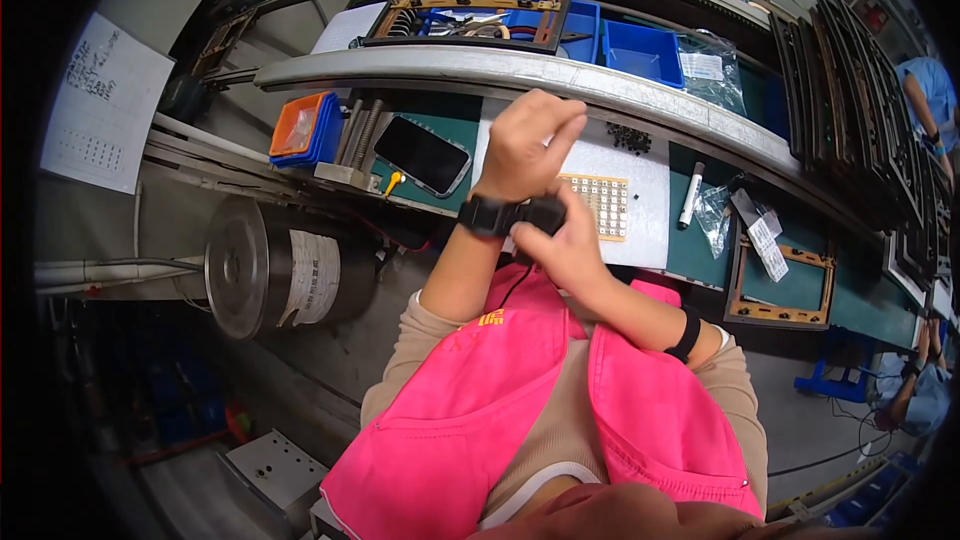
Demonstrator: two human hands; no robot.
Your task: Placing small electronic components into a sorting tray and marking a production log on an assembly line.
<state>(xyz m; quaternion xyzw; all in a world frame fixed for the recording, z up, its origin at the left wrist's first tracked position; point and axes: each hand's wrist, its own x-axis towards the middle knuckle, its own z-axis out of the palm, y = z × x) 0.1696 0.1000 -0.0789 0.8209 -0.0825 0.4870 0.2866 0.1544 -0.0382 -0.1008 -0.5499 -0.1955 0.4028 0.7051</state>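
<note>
My left hand [528, 143] is raised over the bench with its fingers curled into a loose fist, and I see nothing in it. Around that wrist goes a black strap carrying a boxy black device [541, 216] with a thin cable hanging down. My right hand [577, 246] grips this device between thumb and fingers. Partly hidden behind my hands, a tan board with a grid of small pale squares [611, 208] lies on a white sheet [650, 195]. Beyond it is a heap of small black parts [628, 138].
Left of my hands are a black phone [423, 155] and nested orange and blue bins [306, 128]. A metal rail [430, 64] crosses behind. To the right are a marker [691, 196], a wooden frame [780, 282] and stacked dark frames [850, 110]. A metal drum [262, 265] stands lower left.
</note>
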